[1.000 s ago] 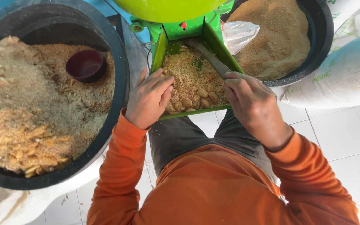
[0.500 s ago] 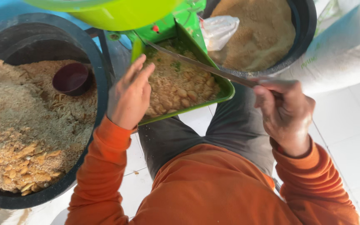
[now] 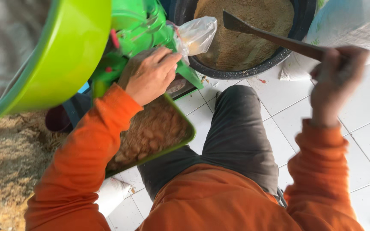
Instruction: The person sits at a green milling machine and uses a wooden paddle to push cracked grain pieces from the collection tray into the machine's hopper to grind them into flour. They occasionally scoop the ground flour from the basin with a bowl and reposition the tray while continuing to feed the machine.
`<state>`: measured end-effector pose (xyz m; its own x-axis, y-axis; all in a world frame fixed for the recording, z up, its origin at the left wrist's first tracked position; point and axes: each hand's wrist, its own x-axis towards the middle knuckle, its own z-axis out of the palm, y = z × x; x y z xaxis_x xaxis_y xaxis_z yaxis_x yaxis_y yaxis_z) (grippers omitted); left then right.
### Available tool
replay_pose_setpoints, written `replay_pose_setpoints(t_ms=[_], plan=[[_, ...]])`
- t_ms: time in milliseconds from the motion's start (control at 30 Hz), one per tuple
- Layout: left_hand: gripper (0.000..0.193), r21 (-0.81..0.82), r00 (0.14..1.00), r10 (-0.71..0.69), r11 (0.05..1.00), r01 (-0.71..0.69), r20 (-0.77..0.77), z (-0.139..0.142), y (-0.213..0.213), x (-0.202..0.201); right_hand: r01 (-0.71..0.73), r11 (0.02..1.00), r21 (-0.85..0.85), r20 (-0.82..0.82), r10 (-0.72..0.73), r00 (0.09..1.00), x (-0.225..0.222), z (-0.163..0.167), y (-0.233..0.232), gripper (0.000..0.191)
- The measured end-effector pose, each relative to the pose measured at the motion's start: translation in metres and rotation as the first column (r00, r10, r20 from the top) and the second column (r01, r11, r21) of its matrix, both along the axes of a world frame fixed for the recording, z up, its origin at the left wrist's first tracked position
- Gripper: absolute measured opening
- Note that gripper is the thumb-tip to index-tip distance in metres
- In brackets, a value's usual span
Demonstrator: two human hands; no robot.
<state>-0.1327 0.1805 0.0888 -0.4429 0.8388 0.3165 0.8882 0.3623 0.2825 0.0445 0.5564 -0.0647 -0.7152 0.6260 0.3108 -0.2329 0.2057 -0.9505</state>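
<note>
Two hands work over a green feed machine, seen from above. At the far left, a lime-green bowl (image 3: 61,51) fills the upper corner, tilted, with loose tan meal (image 3: 9,162) heaped below it. A dark maroon cup (image 3: 58,119) sits at the edge of that heap, partly hidden under the bowl.

Next comes the green tray (image 3: 180,143), slanting down from the machine's green body (image 3: 138,25) and filled with brownish crumbled feed (image 3: 150,132). The left hand (image 3: 150,75) lies palm-down at the top of the tray, fingers (image 3: 168,57) curled loosely over the feed near the machine's mouth; it rests there rather than gripping anything. Just beside its fingertips hangs a clear plastic bag (image 3: 195,34).

Further right, a black tub (image 3: 236,68) of finer brown meal stands on the white tiled floor (image 3: 365,137). A dark, flat-bladed scraper (image 3: 270,36) stretches across the tub, its blade end above the meal. The right hand (image 3: 337,81), blurred, is raised well apart from the tray and closed around the scraper's handle. A white sack (image 3: 352,25) lies at the far right.
</note>
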Motion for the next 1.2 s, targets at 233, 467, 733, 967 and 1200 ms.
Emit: replay_pose_setpoints(t_ms=[233,467,733,967,1200], plan=[[0.025,-0.448,0.988,0.141,0.889,-0.096,0.069,-0.077,0.044,-0.096,-0.278,0.938,0.208,0.109,0.26,0.959,-0.173,-0.136,0.034,0.013],[0.038,-0.338,0.992,0.129,0.934,-0.12,0.005,-0.123,0.068,-0.146,-0.466,0.874,-0.14,0.05,0.476,0.878,-0.24,-0.167,0.041,0.015],[0.038,-0.429,0.948,0.291,0.878,-0.213,0.126,-0.11,0.078,-0.145,-0.363,0.757,-0.544,-0.013,0.424,0.905,-0.307,-0.204,0.037,0.019],[0.039,-0.474,0.951,0.288,0.857,-0.203,0.112,-0.098,0.085,-0.145,-0.282,0.695,-0.662,0.046,0.413,0.91,-0.334,-0.213,0.019,0.017],[0.038,-0.487,0.949,0.294,0.85,-0.202,0.118,-0.095,0.086,-0.147,-0.353,0.283,-0.892,-0.019,0.756,0.654,-0.359,-0.178,-0.085,0.031]])
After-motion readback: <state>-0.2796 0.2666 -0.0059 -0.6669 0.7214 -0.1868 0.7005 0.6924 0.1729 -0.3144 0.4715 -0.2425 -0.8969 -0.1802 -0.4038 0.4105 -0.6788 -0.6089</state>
